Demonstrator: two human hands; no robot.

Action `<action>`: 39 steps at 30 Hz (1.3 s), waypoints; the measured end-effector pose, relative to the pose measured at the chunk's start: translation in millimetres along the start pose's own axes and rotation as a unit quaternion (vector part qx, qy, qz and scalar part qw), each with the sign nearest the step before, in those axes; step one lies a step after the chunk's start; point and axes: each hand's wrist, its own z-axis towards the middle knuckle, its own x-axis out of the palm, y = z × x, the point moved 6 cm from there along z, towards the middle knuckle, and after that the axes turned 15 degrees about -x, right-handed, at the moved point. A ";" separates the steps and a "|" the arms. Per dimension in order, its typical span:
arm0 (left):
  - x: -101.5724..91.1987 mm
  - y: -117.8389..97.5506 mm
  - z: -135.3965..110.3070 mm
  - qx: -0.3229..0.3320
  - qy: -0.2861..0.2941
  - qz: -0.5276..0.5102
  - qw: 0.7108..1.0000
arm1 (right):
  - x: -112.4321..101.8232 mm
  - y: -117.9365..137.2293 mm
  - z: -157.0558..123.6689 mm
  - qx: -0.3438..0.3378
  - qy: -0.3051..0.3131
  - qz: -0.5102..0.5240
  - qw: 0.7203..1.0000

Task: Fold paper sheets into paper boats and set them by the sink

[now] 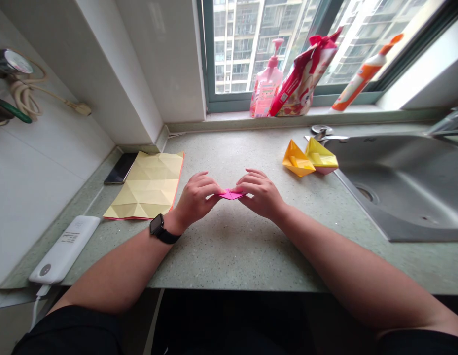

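Between my two hands is a small folded piece of pink paper, held just over the countertop. My left hand pinches its left end between thumb and fingers, and a black watch sits on that wrist. The opposite end is gripped the same way by my right hand. Fingers cover both ends, so only the middle of the paper shows. To the right stand an orange folded paper boat and a yellow one, touching each other. Creased yellow paper sheets lie left of my left hand.
A phone lies partly under the sheets, and a white power bank with a cable is at the left edge. The steel sink is at right. A pink pump bottle, a red bag and an orange-white bottle line the windowsill.
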 end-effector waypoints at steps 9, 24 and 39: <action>-1.0 0.0 0.0 -0.024 -0.014 -0.007 1.000 | -6.3 4.8 4.0 -0.002 0.011 0.010 1.000; -0.1 -0.5 0.0 -0.031 -0.011 -0.037 0.999 | -6.2 4.6 2.6 0.000 -0.020 0.028 0.999; -2.0 12.2 4.2 -0.070 -0.021 -0.102 0.992 | -8.8 -6.4 -2.3 0.005 -0.068 0.037 0.997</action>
